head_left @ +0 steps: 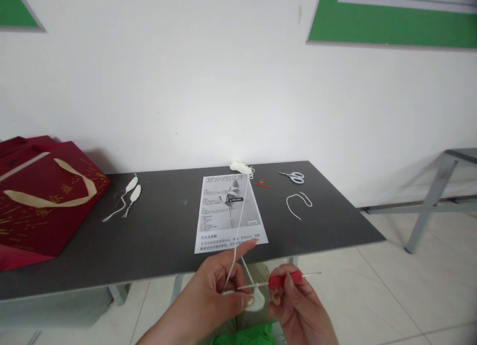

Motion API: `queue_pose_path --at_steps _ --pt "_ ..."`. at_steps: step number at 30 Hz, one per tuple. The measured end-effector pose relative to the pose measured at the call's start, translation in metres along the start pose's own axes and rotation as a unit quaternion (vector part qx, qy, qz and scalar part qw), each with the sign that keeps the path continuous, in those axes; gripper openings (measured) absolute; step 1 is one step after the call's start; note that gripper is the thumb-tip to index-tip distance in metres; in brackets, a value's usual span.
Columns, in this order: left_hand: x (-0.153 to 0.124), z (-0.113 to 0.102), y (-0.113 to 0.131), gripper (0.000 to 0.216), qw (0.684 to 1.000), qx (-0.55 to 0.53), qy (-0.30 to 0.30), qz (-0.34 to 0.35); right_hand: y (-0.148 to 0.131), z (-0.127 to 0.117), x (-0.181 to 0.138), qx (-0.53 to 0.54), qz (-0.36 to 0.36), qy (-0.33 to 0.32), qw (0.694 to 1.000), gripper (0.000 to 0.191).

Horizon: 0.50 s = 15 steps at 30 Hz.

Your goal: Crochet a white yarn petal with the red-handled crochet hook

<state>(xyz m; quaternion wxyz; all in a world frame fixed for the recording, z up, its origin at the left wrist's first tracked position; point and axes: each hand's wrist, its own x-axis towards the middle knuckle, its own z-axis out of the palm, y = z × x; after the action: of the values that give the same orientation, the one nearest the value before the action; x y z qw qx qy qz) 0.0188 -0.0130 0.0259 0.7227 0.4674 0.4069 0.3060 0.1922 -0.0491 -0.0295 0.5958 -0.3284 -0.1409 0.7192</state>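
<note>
My left hand (216, 290) pinches a small white crocheted piece (256, 300) between thumb and fingers, with white yarn (240, 221) running over my raised forefinger up to a yarn ball (240, 167) at the table's far edge. My right hand (298, 310) grips a red-handled crochet hook (285, 279), its metal shaft pointing left into the white piece. Both hands hover in front of the dark table (167, 245), below a printed instruction sheet (230, 212).
A red gift bag (40, 201) with cream handles lies at the table's left. Two white crocheted petals (132, 191) lie left of the sheet. Scissors (292, 176), a red marker clip (263, 183) and a yarn scrap (298, 203) lie right. Something green (246, 335) sits in my lap.
</note>
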Motion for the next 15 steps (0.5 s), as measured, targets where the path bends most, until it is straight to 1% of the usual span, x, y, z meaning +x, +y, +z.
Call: queue_pose_path --at_steps 6,11,15 --pt "-0.0008 0.0000 0.0010 0.073 1.000 0.000 -0.003 0.005 -0.0038 0.0073 -0.0020 0.004 -0.003 0.004 1.000 0.018" --pt "-0.0015 -0.0005 0.0031 0.073 1.000 -0.012 -0.007 0.010 -0.0043 0.0070 -0.0022 0.003 -0.011 0.012 1.000 0.017" --pt "-0.0014 -0.0006 0.0031 0.073 1.000 -0.013 -0.007 0.011 -0.0028 0.0072 -0.0027 0.001 -0.017 0.019 1.000 0.020"
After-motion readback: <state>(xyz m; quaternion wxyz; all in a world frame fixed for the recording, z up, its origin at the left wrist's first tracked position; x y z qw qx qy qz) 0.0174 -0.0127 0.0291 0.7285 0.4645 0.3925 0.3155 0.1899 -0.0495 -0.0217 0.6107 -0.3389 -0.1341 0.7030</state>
